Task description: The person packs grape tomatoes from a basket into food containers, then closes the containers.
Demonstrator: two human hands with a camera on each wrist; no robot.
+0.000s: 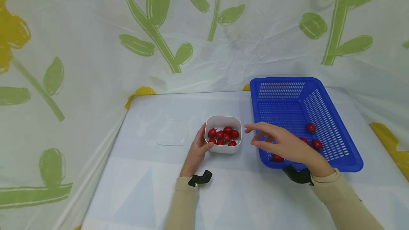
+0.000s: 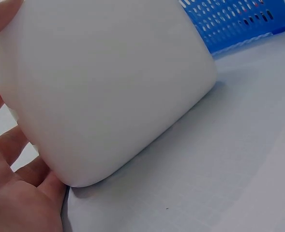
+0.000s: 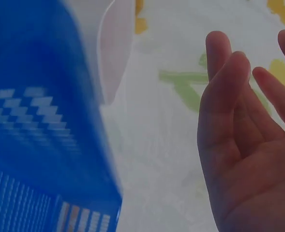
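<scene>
A white square container (image 1: 228, 149) stands on the table with several cherry tomatoes (image 1: 227, 137) inside. My left hand (image 1: 195, 152) holds it at its left side, thumb over the front rim and fingers along the wall. In the left wrist view the container's smooth side (image 2: 113, 87) fills much of the picture, fingers at its lower left. My right hand (image 1: 284, 143) hovers over the near left part of a blue basket (image 1: 340, 130), fingertips pointing at the container. Nothing is between its loosely bent fingers, also seen on the hand (image 3: 244, 145) in the right wrist view.
Several more tomatoes (image 1: 311, 127) lie in the basket, some partly hidden by the right hand. A clear flat lid (image 1: 172, 133) lies on the table (image 1: 143, 173) left of the container. Behind the table hangs a white sheet (image 1: 271, 45) with flower prints.
</scene>
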